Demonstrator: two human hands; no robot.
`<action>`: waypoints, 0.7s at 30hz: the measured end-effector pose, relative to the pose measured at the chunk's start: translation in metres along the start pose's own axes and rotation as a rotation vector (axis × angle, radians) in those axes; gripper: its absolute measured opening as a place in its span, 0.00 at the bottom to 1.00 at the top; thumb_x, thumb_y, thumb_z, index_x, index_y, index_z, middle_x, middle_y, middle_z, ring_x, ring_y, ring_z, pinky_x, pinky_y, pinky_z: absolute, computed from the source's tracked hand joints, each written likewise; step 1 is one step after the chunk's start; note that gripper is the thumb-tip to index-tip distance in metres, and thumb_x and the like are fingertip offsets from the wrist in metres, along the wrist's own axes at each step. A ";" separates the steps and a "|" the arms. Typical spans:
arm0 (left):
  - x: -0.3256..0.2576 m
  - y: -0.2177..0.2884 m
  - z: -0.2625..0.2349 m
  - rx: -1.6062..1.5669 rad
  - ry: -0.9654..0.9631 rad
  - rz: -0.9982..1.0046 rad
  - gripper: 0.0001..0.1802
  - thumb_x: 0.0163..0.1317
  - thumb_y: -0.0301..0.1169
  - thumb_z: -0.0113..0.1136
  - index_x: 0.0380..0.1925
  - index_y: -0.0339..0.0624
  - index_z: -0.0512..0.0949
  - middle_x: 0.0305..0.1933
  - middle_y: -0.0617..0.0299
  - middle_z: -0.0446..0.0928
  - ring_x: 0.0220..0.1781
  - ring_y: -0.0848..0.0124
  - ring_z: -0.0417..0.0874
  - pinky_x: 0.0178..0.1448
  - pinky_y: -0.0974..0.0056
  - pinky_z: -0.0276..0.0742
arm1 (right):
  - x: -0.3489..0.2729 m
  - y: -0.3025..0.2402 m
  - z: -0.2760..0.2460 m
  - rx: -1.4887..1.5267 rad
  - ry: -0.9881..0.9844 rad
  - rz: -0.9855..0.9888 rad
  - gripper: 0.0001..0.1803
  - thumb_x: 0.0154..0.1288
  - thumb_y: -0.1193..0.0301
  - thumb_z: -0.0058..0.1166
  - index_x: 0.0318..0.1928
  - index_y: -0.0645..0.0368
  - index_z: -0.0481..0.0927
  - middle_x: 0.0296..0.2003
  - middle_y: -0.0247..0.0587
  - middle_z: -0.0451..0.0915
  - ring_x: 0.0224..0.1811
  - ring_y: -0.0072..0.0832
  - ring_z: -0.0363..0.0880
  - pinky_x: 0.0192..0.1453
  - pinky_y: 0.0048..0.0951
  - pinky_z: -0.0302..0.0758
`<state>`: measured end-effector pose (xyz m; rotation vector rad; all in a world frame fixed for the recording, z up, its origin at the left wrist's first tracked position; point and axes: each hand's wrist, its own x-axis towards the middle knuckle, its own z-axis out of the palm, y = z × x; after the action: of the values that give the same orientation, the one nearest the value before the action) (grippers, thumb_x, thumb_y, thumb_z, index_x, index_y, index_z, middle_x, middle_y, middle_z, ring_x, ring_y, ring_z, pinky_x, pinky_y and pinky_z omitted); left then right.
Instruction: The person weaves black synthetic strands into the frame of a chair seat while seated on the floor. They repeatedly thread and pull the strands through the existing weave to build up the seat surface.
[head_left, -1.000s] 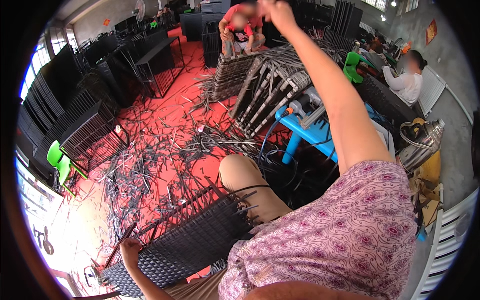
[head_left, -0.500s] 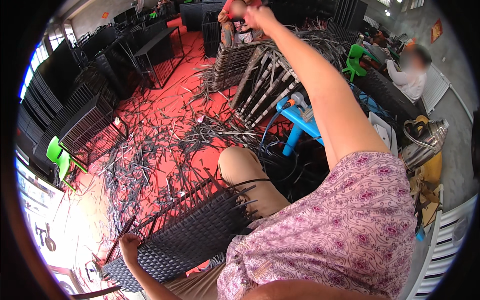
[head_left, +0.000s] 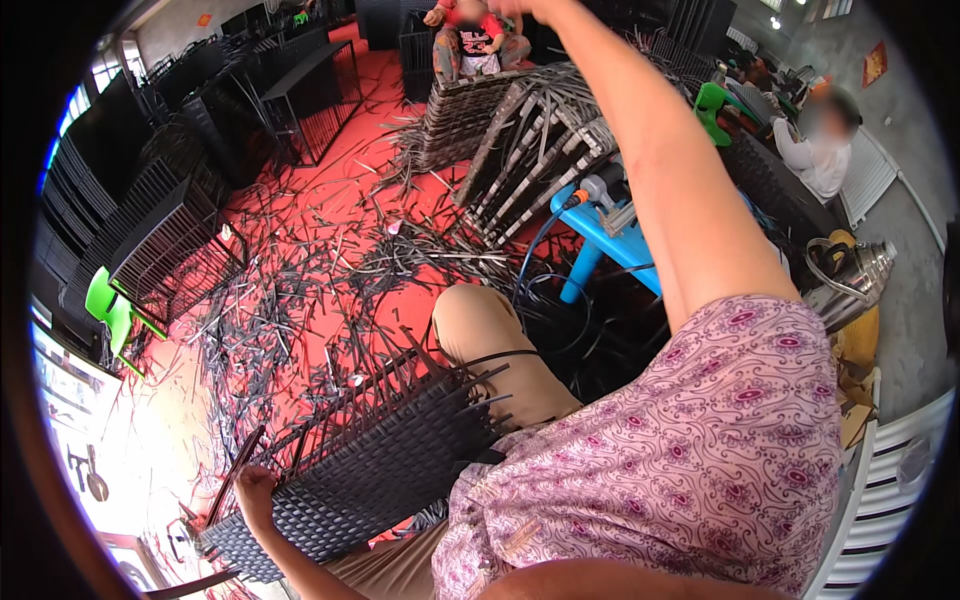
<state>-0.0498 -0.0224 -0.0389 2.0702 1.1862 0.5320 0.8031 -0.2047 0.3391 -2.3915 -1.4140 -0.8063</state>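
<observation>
Across my lap leans a black woven panel (head_left: 350, 475), slanting from lower left up toward my knee. Loose strip ends stick out along its upper edge and right end. My left hand (head_left: 256, 490) is closed on the panel's left edge, beside thin dark frame bars. My right arm reaches far up and forward; my right hand (head_left: 520, 5) is cut by the top of the view, so its fingers and anything in them are hidden. A thin black strip (head_left: 500, 357) crosses my bent knee.
Cut black strips (head_left: 270, 330) litter the red floor. A blue stool (head_left: 610, 245) bears a corded tool. Beyond it rise stacked woven panels (head_left: 540, 150). Green chairs (head_left: 118, 315), a metal kettle (head_left: 860, 280) and dark frames stand around. A small child and a seated person are nearby.
My right hand has moved up, partly out of view, uncovering more of the child behind it. My left hand stays at the panel's edge. The view has shifted slightly.
</observation>
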 end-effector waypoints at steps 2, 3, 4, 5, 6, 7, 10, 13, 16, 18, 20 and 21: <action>0.002 -0.005 -0.001 -0.007 0.003 -0.008 0.04 0.45 0.18 0.62 0.22 0.36 0.77 0.20 0.65 0.75 0.24 0.77 0.71 0.31 0.68 0.69 | -0.057 -0.020 0.034 0.609 -0.432 0.390 0.13 0.64 0.61 0.54 0.31 0.58 0.81 0.30 0.41 0.83 0.25 0.32 0.80 0.26 0.28 0.75; 0.001 -0.010 -0.003 -0.013 0.008 -0.013 0.04 0.45 0.18 0.62 0.22 0.36 0.77 0.20 0.65 0.75 0.24 0.77 0.71 0.31 0.68 0.69 | -0.075 -0.028 0.051 0.781 -0.603 0.588 0.11 0.63 0.64 0.56 0.34 0.60 0.80 0.31 0.41 0.83 0.25 0.29 0.80 0.23 0.26 0.75; 0.002 -0.001 -0.001 -0.014 -0.006 0.006 0.04 0.45 0.18 0.62 0.23 0.35 0.77 0.20 0.65 0.75 0.24 0.77 0.71 0.31 0.68 0.69 | -0.085 -0.028 0.059 0.779 -0.701 0.653 0.14 0.62 0.63 0.58 0.39 0.62 0.80 0.33 0.46 0.83 0.28 0.31 0.82 0.26 0.28 0.77; 0.003 0.001 0.001 -0.008 -0.006 0.002 0.04 0.45 0.18 0.62 0.23 0.35 0.77 0.20 0.65 0.75 0.24 0.77 0.71 0.31 0.68 0.69 | -0.091 -0.027 0.064 0.776 -0.800 0.718 0.18 0.61 0.62 0.60 0.44 0.64 0.80 0.35 0.52 0.84 0.31 0.32 0.84 0.29 0.30 0.79; 0.003 0.002 0.000 0.002 -0.002 -0.005 0.04 0.45 0.19 0.62 0.23 0.35 0.77 0.20 0.65 0.75 0.24 0.77 0.71 0.31 0.68 0.69 | -0.092 -0.033 0.065 0.802 -0.732 0.718 0.16 0.61 0.63 0.59 0.42 0.63 0.80 0.35 0.50 0.83 0.29 0.32 0.82 0.27 0.29 0.77; 0.001 0.002 -0.001 0.013 0.002 -0.013 0.04 0.45 0.19 0.62 0.23 0.35 0.77 0.20 0.65 0.75 0.24 0.77 0.71 0.31 0.68 0.69 | -0.092 -0.040 0.066 0.827 -0.665 0.718 0.14 0.61 0.65 0.58 0.41 0.63 0.79 0.35 0.47 0.83 0.26 0.32 0.81 0.25 0.29 0.76; 0.011 -0.001 0.008 0.001 -0.021 -0.003 0.04 0.45 0.20 0.61 0.23 0.34 0.77 0.21 0.64 0.76 0.24 0.76 0.72 0.31 0.68 0.69 | -0.062 -0.003 0.072 0.961 -0.356 0.642 0.11 0.62 0.67 0.55 0.39 0.62 0.77 0.33 0.44 0.79 0.25 0.35 0.77 0.26 0.36 0.72; -0.003 -0.002 -0.007 -0.003 0.003 -0.045 0.04 0.45 0.20 0.61 0.23 0.33 0.78 0.21 0.63 0.76 0.24 0.76 0.72 0.31 0.68 0.69 | -0.034 -0.090 0.008 0.493 0.291 0.368 0.17 0.63 0.58 0.47 0.33 0.56 0.84 0.31 0.51 0.84 0.37 0.52 0.82 0.44 0.46 0.77; 0.001 -0.008 -0.001 -0.015 -0.009 -0.032 0.03 0.45 0.19 0.60 0.24 0.33 0.78 0.21 0.63 0.76 0.24 0.76 0.72 0.32 0.69 0.69 | 0.030 -0.033 -0.007 0.139 0.969 0.056 0.13 0.57 0.65 0.51 0.36 0.58 0.84 0.33 0.55 0.82 0.40 0.49 0.81 0.45 0.47 0.77; -0.005 -0.015 -0.010 -0.003 0.008 -0.033 0.03 0.46 0.18 0.59 0.23 0.34 0.77 0.21 0.64 0.76 0.24 0.77 0.71 0.31 0.69 0.68 | 0.002 -0.084 -0.040 0.028 1.324 -0.161 0.11 0.54 0.72 0.54 0.38 0.60 0.83 0.35 0.57 0.82 0.40 0.50 0.81 0.45 0.47 0.76; -0.005 -0.021 -0.012 -0.015 0.013 -0.022 0.03 0.47 0.18 0.59 0.23 0.34 0.77 0.21 0.65 0.75 0.24 0.78 0.70 0.30 0.70 0.67 | -0.005 -0.070 -0.031 -0.090 1.319 -0.172 0.14 0.51 0.77 0.57 0.41 0.62 0.82 0.35 0.57 0.82 0.39 0.52 0.81 0.44 0.46 0.76; -0.005 -0.015 -0.009 -0.001 0.007 -0.030 0.03 0.47 0.18 0.59 0.23 0.35 0.77 0.21 0.66 0.75 0.24 0.79 0.70 0.30 0.70 0.67 | -0.018 -0.055 -0.010 0.125 1.039 -0.163 0.14 0.51 0.77 0.57 0.42 0.62 0.82 0.33 0.57 0.81 0.38 0.52 0.80 0.43 0.46 0.76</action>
<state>-0.0669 -0.0179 -0.0436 2.0484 1.2191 0.5261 0.7450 -0.1952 0.3332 -1.3463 -1.1192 -1.6022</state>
